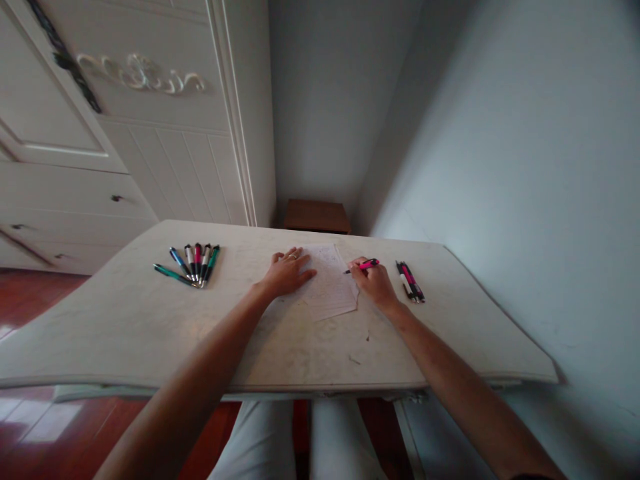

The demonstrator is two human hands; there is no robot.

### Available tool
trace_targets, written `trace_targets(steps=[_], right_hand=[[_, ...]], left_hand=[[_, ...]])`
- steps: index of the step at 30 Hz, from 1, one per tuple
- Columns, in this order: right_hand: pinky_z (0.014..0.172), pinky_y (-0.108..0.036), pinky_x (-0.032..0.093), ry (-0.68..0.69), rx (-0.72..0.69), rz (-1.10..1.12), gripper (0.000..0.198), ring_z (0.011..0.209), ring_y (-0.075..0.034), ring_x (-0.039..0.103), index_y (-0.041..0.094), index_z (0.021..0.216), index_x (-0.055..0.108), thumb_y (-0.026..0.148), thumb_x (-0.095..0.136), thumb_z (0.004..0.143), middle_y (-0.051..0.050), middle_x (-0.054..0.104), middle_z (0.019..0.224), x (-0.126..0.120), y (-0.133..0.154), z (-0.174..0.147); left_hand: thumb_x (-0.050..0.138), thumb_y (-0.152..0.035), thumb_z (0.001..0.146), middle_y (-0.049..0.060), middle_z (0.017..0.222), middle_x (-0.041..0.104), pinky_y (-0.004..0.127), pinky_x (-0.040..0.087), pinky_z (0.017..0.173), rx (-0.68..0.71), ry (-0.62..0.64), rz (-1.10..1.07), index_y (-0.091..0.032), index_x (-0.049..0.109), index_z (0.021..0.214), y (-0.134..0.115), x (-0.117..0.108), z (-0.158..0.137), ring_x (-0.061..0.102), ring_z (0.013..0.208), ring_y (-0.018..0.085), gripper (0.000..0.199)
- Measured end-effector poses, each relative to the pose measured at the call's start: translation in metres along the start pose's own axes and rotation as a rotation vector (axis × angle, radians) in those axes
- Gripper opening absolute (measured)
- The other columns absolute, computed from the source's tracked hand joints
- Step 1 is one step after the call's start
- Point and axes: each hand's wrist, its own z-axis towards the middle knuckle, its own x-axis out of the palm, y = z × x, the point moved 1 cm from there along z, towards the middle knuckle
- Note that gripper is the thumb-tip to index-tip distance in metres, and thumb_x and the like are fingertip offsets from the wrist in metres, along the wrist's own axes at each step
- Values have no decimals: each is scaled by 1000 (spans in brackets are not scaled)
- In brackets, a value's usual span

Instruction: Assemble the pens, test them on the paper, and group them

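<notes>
A sheet of paper (330, 293) with faint writing lies on the pale table, slightly turned. My left hand (287, 272) rests flat on its left edge, fingers spread and a ring on one of them. In my right hand (371, 280) is a pink and black pen (369, 264), gripped between thumb and fingers. The pen's dark tip points left, over the right part of the sheet; I cannot tell whether it touches. To the right of this hand lies a small group of pens (410, 281), white, pink and black.
Several pens (197, 265) in blue, white, red and green lie fanned out on the left of the table (240, 327). A white cabinet (180, 153) stands behind on the left, a grey wall (525, 167) on the right. Beyond the far edge is a brown wooden box-like piece (317, 215).
</notes>
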Motion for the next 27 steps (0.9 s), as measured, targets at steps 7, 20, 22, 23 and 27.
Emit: trace_targets(steps=[7, 20, 22, 23, 27], right_hand=[[56, -25, 43, 12, 84, 121, 35, 57, -19, 62, 19, 73, 63, 43, 43, 87, -4, 63, 58, -1, -1, 0], [61, -26, 44, 32, 9, 69, 34, 64, -20, 64, 18, 80, 68, 41, 45, 88, -5, 68, 67, 2, -3, 0], [64, -27, 44, 17, 1, 36, 32, 67, -20, 65, 18, 78, 68, 38, 45, 88, -6, 69, 69, 1, -2, 0], [66, -27, 44, 3, 0, 26, 32, 68, -21, 65, 18, 77, 68, 37, 44, 88, -7, 70, 71, 1, -2, 0], [64, -27, 44, -8, -2, 37, 35, 67, -21, 65, 18, 80, 68, 41, 43, 88, -7, 70, 70, 2, -2, 0]], left_hand=[[36, -52, 97, 16, 153, 36, 50, 26, 111, 5, -9, 4, -20, 48, 137, -1, -2, -1, 29, 143, 28, 53], [36, -52, 96, 15, 153, 36, 50, 25, 111, 5, -8, 1, -21, 48, 137, 0, 0, 0, 28, 143, 28, 52], [36, -52, 96, 16, 153, 35, 50, 25, 111, 6, -7, 1, -21, 48, 137, 0, 0, 0, 28, 143, 28, 52], [35, -52, 96, 16, 153, 35, 50, 25, 111, 7, -8, 1, -21, 48, 137, 0, 0, 0, 29, 143, 28, 53], [35, -53, 96, 16, 153, 36, 50, 25, 111, 9, -11, -7, -21, 48, 137, 0, 0, 0, 28, 143, 28, 53]])
